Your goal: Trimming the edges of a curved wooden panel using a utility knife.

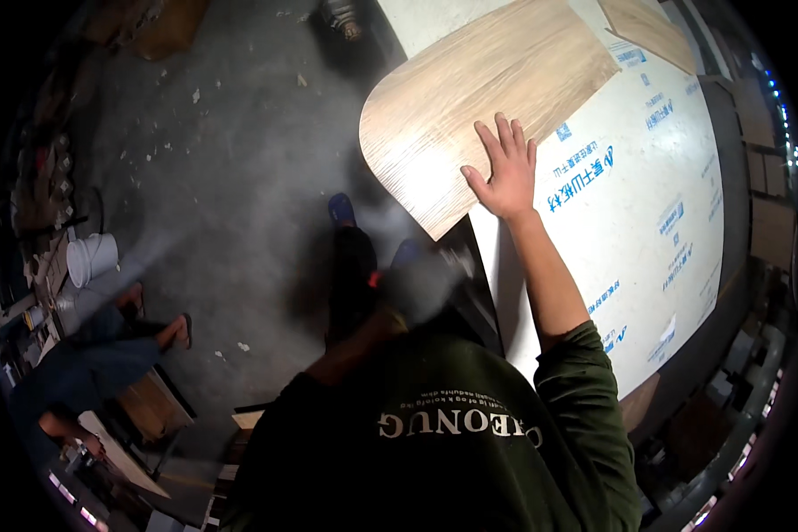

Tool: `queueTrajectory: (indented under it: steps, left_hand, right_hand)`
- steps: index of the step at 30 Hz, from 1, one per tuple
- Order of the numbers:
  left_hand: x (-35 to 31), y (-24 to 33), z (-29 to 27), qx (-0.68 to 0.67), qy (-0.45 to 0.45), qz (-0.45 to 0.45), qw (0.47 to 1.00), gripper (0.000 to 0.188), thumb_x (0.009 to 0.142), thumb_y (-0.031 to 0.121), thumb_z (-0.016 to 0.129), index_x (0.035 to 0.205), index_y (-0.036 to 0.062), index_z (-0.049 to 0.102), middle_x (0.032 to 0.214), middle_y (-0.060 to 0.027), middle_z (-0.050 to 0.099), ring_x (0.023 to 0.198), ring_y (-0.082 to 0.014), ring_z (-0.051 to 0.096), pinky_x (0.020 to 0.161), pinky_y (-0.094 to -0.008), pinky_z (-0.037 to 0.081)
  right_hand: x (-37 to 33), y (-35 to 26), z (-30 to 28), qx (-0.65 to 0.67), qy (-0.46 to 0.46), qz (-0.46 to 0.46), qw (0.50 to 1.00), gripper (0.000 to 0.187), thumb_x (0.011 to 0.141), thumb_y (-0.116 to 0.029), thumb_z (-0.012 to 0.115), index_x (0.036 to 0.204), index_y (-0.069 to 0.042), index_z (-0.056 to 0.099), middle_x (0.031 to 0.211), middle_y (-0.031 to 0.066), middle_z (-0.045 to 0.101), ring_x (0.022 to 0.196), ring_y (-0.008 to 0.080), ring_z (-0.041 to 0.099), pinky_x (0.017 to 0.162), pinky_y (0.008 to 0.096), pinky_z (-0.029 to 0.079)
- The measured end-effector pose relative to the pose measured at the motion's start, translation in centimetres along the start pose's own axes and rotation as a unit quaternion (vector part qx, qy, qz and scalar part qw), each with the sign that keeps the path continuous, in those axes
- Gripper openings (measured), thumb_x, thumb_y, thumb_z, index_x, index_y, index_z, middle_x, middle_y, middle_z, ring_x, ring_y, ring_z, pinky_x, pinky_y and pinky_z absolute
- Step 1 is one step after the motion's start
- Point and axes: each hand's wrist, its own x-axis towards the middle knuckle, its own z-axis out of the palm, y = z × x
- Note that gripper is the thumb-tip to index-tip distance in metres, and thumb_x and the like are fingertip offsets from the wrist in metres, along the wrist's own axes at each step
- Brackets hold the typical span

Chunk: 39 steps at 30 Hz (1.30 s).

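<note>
My right hand [505, 173] lies flat with spread fingers on a wood-grain board [479, 97] that has one rounded end. The board rests on a white-topped table [647, 222] with blue print, and its rounded end juts out over the left edge. Low in front of my body, my left hand [392, 324] is dark and smeared by motion. It seems closed at a blurred grey thing [430, 285], below the board's near corner and apart from it. A small red spot shows beside this thing, whose kind I cannot make out.
Another wood-grain piece [652, 34] lies at the table's far end. At the left a person [89, 363] in sandals has a hand by a pale panel [124, 457]. A white bucket [91, 259] stands near them. Scraps dot the grey floor [213, 151]. Another foot [352, 32] shows at the top.
</note>
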Motion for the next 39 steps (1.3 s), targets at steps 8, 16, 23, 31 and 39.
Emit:
queueTrajectory:
  steps: [8,16,23,31,39]
  left_hand:
    - [9.1,-2.7,-10.2,0.278,-0.147,-0.040,0.948,0.014,0.085,0.013,0.054,0.092,0.0025,0.061,0.083,-0.0189,0.062,0.072,-0.0379,0.058,0.065,-0.0448,0.048]
    - [11.8,0.2,-8.5,0.343,-0.143,-0.018,0.928,0.023,0.083,0.020,0.060,0.097,0.0026,0.062,0.088,-0.0113,0.062,0.085,-0.0284,0.059,0.078,-0.0430,0.046]
    - [5.9,5.4,-5.6,-0.003,-0.310,0.004,0.951,0.033,0.090,0.016,0.053,0.121,0.0025,0.056,0.098,-0.0140,0.063,0.078,-0.0338,0.061,0.078,-0.0399,0.050]
    - [12.4,-4.4,-8.9,0.206,-0.007,-0.061,0.977,0.010,0.089,0.011,0.056,0.086,0.0019,0.059,0.075,-0.0147,0.060,0.066,-0.0326,0.057,0.057,-0.0429,0.045]
    - [-0.7,3.0,-1.3,0.020,-0.408,-0.128,0.904,0.026,0.093,0.019,0.049,0.115,0.0157,0.061,0.090,-0.0110,0.065,0.079,-0.0282,0.064,0.070,-0.0370,0.051]
  right_hand:
    - [0.1,0.1,-0.3,0.019,0.017,0.001,1.000,0.070,0.077,-0.055,0.063,0.137,-0.024,0.049,0.150,0.0126,0.034,0.139,0.0398,0.026,0.110,0.0622,0.019]
    - [0.0,0.5,0.0,0.016,0.011,0.014,1.000,0.069,0.077,-0.054,0.062,0.137,-0.024,0.049,0.150,0.0124,0.034,0.140,0.0395,0.025,0.110,0.0615,0.019]
    - [-0.3,0.1,-0.1,0.020,0.009,0.009,1.000,0.068,0.077,-0.054,0.062,0.137,-0.023,0.049,0.150,0.0126,0.034,0.139,0.0409,0.027,0.109,0.0627,0.019]
    - [0.1,-0.2,-0.1,0.019,0.014,-0.002,1.000,0.068,0.077,-0.054,0.062,0.137,-0.023,0.050,0.150,0.0129,0.034,0.138,0.0409,0.027,0.109,0.0625,0.018]
    - [0.4,-0.3,0.0,0.000,0.000,-0.002,1.000,0.071,0.079,-0.054,0.060,0.140,-0.021,0.046,0.151,0.0147,0.031,0.139,0.0415,0.025,0.111,0.0618,0.017]
